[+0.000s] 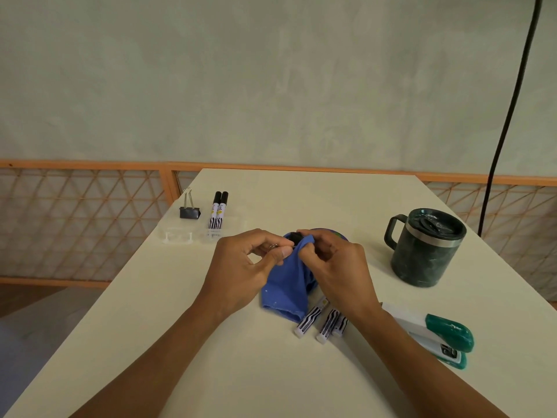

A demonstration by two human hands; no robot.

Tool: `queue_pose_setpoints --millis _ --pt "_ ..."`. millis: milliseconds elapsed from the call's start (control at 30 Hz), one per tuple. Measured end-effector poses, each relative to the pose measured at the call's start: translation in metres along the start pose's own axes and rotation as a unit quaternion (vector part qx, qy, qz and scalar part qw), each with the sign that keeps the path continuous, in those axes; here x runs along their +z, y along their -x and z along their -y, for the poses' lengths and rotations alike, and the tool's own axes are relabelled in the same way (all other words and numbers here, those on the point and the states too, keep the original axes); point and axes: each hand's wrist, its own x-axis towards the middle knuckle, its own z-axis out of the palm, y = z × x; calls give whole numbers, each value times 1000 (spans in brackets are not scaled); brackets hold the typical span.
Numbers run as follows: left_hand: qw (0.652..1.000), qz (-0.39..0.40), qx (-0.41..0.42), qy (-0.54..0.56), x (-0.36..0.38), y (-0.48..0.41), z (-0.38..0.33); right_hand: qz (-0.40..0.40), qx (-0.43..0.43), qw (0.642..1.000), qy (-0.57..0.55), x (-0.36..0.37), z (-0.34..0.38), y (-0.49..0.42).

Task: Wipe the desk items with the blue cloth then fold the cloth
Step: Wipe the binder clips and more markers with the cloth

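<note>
My left hand [241, 267] pinches a small black binder clip [295, 237] by its wire handles, just above the middle of the desk. My right hand [334, 263] grips the blue cloth [286, 291] and holds a fold of it against the clip. The rest of the cloth hangs down onto the desk between my hands. Three white markers [319, 321] lie under my right wrist, partly hidden. A second black binder clip [190, 209] and two black-capped markers [217, 214] lie in a clear tray [180, 233] at the far left.
A dark green lidded mug [425, 245] stands at the right. A green and white stapler [437, 339] lies near the right edge. A round blue-rimmed object [339, 235] shows behind my right hand. A black cable [506, 116] hangs at the back right. The cream desk [271, 372] ends at a lattice railing.
</note>
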Motion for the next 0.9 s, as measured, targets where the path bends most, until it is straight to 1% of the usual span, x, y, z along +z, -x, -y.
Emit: queue_pose_setpoints --millis 100,267,400,567,733,900 --pt "1000 -11 -11 9 0 0 3 17 -5 999 -35 0 -1 1" --pt "994 -43 -77 63 0 -2 3 53 7 994 -98 -4 -3 0" --pt "991 -48 -94 83 -2 -4 5 53 30 988 -144 -5 2 1" --pt "993 -26 -89 73 0 -3 4 19 28 993 -110 -4 5 -1" --pt "985 -48 -117 119 -2 -4 9 76 7 989 -123 -4 0 0" --pt "974 -66 -151 156 -2 -6 9 99 -3 987 -126 -6 -3 -3"
